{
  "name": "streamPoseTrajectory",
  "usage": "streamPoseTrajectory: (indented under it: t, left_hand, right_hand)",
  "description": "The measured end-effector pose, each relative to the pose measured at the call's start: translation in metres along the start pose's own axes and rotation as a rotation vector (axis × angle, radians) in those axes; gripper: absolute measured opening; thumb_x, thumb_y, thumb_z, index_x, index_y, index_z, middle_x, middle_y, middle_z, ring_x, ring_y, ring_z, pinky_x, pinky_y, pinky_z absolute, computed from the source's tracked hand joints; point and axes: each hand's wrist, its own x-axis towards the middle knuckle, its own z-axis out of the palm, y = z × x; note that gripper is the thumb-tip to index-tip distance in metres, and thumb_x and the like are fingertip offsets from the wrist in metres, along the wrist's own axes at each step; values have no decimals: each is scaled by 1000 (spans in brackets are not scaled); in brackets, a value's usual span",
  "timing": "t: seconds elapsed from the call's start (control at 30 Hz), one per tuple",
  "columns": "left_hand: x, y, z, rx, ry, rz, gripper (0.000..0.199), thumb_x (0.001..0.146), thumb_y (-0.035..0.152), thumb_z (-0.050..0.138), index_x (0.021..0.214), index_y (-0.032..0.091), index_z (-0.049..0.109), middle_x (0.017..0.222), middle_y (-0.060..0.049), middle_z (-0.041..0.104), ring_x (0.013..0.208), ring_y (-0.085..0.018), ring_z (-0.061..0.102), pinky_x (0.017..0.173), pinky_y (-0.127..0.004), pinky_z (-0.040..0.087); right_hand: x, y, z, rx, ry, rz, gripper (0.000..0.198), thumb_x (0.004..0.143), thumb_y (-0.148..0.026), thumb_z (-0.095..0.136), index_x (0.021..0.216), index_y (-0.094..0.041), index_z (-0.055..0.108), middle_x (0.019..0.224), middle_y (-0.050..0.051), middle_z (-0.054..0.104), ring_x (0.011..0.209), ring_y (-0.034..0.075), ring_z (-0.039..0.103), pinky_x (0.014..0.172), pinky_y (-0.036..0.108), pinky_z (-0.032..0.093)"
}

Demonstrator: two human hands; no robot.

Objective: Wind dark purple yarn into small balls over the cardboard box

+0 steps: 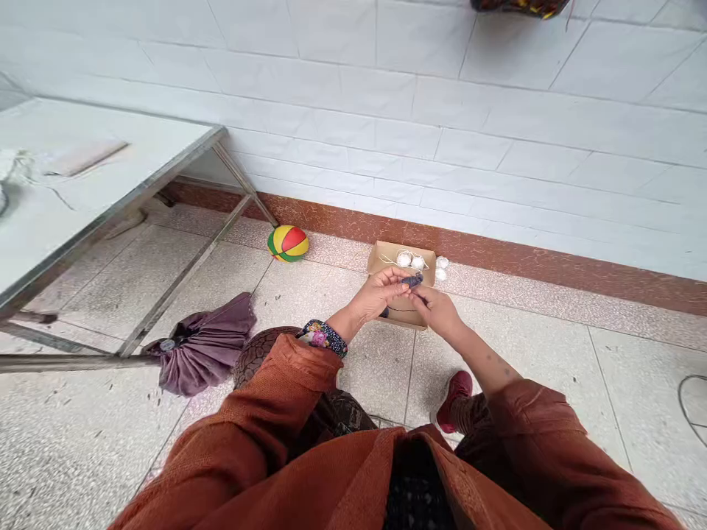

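My left hand [385, 289] is closed, its thumb and fingers pinching a small dark blue-grey wound bundle [412, 280], perhaps thread or cloth. Close against it, my right hand [436, 309] has its fingertips pressed together near the bundle's lower side; what they grip is too small to make out. Beneath both hands a shallow cardboard box [381, 258] stands on the floor. White balls of string [404, 259] lie in its far part, with loose ends. A dark lump [384, 313] shows at the box's near left, partly hidden by my left hand.
More white balls [441, 268] sit right of the box, by the tiled wall [353, 96]. Left are a striped ball [288, 243], gathered purple cloth [207, 342] and a metal-framed table [182, 140]. A dark cable loop [685, 412] lies far right.
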Motion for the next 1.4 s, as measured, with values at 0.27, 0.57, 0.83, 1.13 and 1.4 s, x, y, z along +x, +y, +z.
streamPoseTrajectory:
  t: [0.27,0.57,0.83,1.13,1.4]
  left_hand:
    - [8,-10,-9,312,148,90,36,68,30,92,93,16,70,89,-2,73,78,-11,64,79,-27,48]
    - [1,-8,-2,278,-104,0,40,70,25,90,102,17,67,95,-4,75,84,-13,68,81,-28,50]
    - [9,-13,-10,208,164,136,30,73,24,84,96,17,65,89,0,70,78,-11,63,81,-28,49]
    - [13,-11,-16,420,185,102,24,72,14,79,91,16,64,88,-1,71,77,-11,65,80,-27,47]
    - [0,-9,-1,315,-27,9,32,73,24,87,96,15,67,91,-3,74,82,-12,68,83,-29,51]
  right_hand:
    - [-8,-12,-7,-48,17,-211,24,107,-33,49,101,-24,71,93,6,76,85,22,71,76,31,53]
    - [7,-2,-25,138,244,-44,30,105,-42,52,89,-23,69,81,4,72,74,20,66,72,32,53]
    - [-6,-11,12,42,23,-130,32,109,-39,44,98,-23,69,90,6,75,84,23,71,73,32,53]
    - [-7,-25,-21,92,200,-280,26,108,-38,51,100,-24,71,87,6,74,80,21,69,75,33,54]
    - [6,-4,-27,194,351,61,28,104,-44,52,90,-23,66,80,1,67,71,18,60,70,31,49]
